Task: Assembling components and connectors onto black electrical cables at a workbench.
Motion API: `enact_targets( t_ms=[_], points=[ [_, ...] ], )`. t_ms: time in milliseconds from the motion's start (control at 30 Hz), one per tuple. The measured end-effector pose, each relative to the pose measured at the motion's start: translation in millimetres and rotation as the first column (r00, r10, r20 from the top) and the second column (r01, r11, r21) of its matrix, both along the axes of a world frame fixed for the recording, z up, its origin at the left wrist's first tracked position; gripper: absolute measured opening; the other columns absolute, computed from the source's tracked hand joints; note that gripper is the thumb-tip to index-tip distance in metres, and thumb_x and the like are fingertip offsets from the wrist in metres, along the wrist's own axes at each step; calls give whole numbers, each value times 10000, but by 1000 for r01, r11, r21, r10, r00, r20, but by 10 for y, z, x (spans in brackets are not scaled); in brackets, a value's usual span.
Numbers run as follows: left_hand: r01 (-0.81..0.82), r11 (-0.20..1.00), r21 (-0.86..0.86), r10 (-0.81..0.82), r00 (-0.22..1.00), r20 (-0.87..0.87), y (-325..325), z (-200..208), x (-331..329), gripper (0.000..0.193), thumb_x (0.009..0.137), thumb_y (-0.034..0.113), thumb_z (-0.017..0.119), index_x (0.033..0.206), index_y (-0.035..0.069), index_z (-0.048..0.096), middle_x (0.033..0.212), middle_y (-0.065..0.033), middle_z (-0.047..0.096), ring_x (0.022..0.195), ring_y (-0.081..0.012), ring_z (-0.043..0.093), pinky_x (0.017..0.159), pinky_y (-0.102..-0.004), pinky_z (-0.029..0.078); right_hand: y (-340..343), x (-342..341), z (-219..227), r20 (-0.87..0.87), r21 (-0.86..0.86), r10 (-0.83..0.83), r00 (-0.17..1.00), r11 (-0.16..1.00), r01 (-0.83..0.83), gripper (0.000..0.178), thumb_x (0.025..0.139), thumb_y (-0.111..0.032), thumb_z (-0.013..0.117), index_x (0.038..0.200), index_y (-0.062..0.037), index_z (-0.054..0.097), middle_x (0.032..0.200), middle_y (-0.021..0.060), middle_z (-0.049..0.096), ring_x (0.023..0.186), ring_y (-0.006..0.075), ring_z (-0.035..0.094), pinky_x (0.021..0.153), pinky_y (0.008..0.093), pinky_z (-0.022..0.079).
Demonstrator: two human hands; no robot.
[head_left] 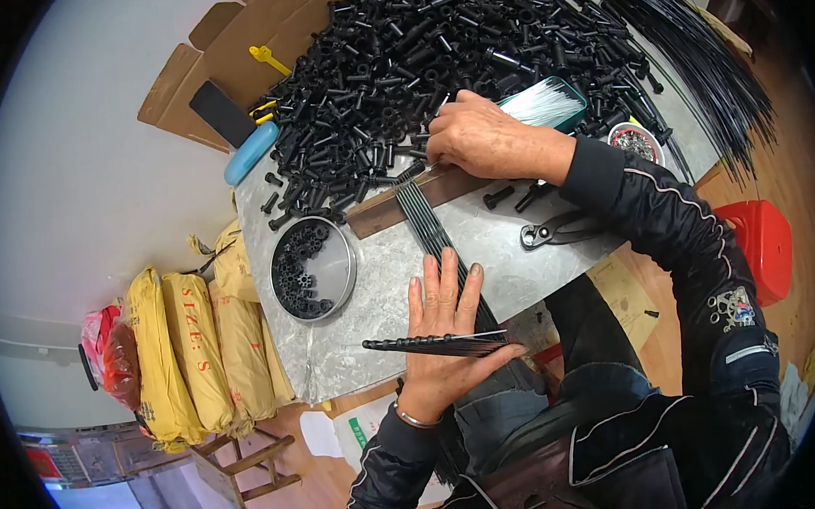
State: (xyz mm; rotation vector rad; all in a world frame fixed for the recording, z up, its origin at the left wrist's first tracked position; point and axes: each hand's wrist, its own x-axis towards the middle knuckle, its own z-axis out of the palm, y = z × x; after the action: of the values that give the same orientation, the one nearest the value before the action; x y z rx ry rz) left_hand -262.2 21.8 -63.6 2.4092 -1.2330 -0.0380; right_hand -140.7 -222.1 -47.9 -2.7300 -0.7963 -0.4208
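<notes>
My left hand (442,313) lies stretched out at the table's near edge, fingers apart. A fan of thin black rods (398,343) with beaded ends crosses it between fingers and thumb. Its fingertips rest at a second row of thin dark rods (424,219), which runs from a brown wooden bar (378,215) toward my lap. My right hand (489,140) is closed by the bar's far side, fingertips pinched together at the edge of a large heap of black tubular parts (397,61). What those fingertips hold, if anything, is hidden.
A round tin (349,290) of small black rings stands left. Toward the right are a green tray of white strands (547,106), pincers (568,231), a small tub (636,141) and long black rods (692,55). A phone (221,114) and blue case (252,154) lie far left.
</notes>
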Motion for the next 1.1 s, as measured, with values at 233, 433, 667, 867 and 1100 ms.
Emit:
enact_targets(
  t_ms=[233,433,667,867,1100],
  points=[
    [-17,999,31,17,1000,1,5,-5,3,1057,598,601,763,1386,2,393,1503,-283,216,1397,-458,192,1109,-560,150,35,106,31,38,-8,37,999,999,-36,33,752,-104,678,780,-117,666,783,1,606,825,192,569,762,339,374],
    [-11,1000,20,11,1000,-11,-7,-1,-6,1067,598,604,765,1394,7,382,1505,-278,215,1404,-449,180,1113,-561,131,33,87,84,-120,68,16,993,998,-8,25,759,-99,656,781,-92,665,768,33,632,795,225,612,812,356,402],
    [-13,1000,10,14,1000,-26,11,-18,0,1057,600,605,769,1394,20,388,1510,-264,217,1409,-444,168,1117,-559,122,95,95,145,-181,-7,16,983,1000,-17,79,784,-133,630,803,-74,679,771,45,659,775,233,619,807,372,397],
    [-23,999,23,23,1000,-14,-2,9,3,1043,604,618,759,1381,22,400,1507,-255,232,1407,-447,174,1120,-554,120,130,100,163,-137,3,20,990,1000,-20,49,781,-124,635,787,-86,665,785,30,646,818,225,609,793,353,400],
    [-20,999,33,20,1000,-6,11,-3,5,1026,621,610,744,1394,41,383,1507,-253,224,1397,-451,186,1115,-554,143,134,120,69,-196,146,5,981,989,24,35,771,-112,646,774,-77,646,788,41,642,830,235,616,782,370,432]
  ],
)
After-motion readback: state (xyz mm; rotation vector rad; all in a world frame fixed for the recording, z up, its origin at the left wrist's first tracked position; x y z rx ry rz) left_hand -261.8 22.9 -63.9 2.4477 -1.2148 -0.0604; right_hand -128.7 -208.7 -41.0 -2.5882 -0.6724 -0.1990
